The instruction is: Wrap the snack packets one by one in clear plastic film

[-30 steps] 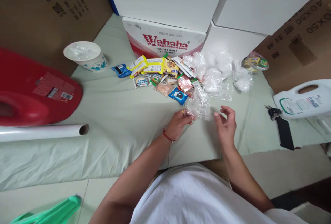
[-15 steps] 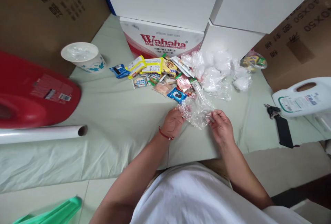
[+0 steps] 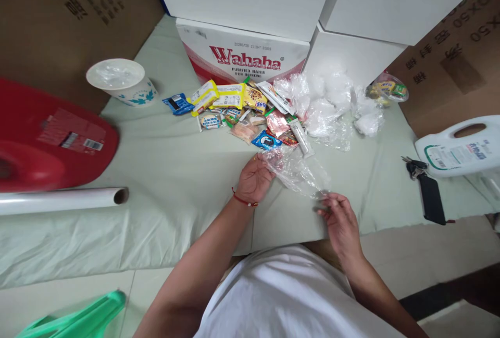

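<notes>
A clear plastic bag [image 3: 299, 174] is stretched between my two hands above the table's near side. My left hand [image 3: 254, 177], with a red cord bracelet at the wrist, is closed on the bag's left end. At its lower right corner my right hand [image 3: 340, 218] pinches the film between thumb and fingers. Just beyond the bag lies a heap of small wrapped snacks, with a blue packet [image 3: 266, 140], a pink packet [image 3: 278, 123] and a white stick-shaped packet [image 3: 300, 139] closest. Crumpled clear plastic bags [image 3: 328, 103] are piled right of the snacks.
A Wahaha carton [image 3: 246, 57] stands behind the heap. On the left are a paper tub [image 3: 121, 85], a red jug [image 3: 58, 140] and a white roll [image 3: 62, 200]. A white bottle [image 3: 461, 150], keys with a black case [image 3: 432, 200] and a filled snack bag [image 3: 388, 88] lie right.
My right hand has moved down and to the right, drawing the clear bag out wider. My left hand has shifted slightly left and still holds its end.
</notes>
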{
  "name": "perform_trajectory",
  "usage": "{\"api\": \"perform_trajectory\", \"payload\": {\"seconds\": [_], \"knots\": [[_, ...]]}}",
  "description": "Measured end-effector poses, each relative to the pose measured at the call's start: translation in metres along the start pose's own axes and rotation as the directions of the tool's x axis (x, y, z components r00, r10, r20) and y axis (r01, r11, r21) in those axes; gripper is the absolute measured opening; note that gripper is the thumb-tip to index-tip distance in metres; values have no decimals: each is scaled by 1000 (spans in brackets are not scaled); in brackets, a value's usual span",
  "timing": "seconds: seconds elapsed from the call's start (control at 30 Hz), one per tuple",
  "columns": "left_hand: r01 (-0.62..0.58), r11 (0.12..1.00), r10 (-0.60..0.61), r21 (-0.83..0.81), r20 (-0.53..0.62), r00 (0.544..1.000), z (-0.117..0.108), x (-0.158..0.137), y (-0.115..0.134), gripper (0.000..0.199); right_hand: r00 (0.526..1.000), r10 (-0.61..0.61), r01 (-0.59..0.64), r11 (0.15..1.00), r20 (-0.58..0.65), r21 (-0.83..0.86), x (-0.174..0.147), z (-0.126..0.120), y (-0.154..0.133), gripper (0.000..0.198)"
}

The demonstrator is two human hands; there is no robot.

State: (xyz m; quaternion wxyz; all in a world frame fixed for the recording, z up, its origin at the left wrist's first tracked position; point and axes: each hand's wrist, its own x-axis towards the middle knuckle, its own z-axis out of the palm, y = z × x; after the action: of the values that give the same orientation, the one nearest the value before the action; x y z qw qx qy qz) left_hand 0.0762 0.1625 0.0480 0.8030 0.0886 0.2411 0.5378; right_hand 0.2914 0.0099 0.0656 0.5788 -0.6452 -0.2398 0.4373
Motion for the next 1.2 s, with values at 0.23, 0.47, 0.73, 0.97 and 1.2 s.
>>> {"api": "perform_trajectory", "payload": {"seconds": [0.23, 0.47, 0.73, 0.97, 1.2], "knots": [[-1, 990, -12, 140, 95, 995, 5, -6, -8, 15, 936, -351, 317, 817, 21, -481, 62, 15, -26, 65], [92, 965, -140, 245, 185, 973, 2, -6, -5, 43, 943, -177, 306, 793, 282, -527, 97, 52, -44, 34], [-35, 890, -3, 454, 82, 997, 10, -8, -2, 57, 807, -297, 578, 576, 510, -578, 89, 52, -60, 23], [-40, 767, -76, 641, 153, 985, 1, -9, -8, 63, 714, -307, 699, 289, 629, -653, 82, 63, -58, 24], [-86, 760, -139, 645, 289, 947, -1, -10, 1, 48, 675, -281, 732, 138, 683, -667, 81, 66, -64, 28]]}}
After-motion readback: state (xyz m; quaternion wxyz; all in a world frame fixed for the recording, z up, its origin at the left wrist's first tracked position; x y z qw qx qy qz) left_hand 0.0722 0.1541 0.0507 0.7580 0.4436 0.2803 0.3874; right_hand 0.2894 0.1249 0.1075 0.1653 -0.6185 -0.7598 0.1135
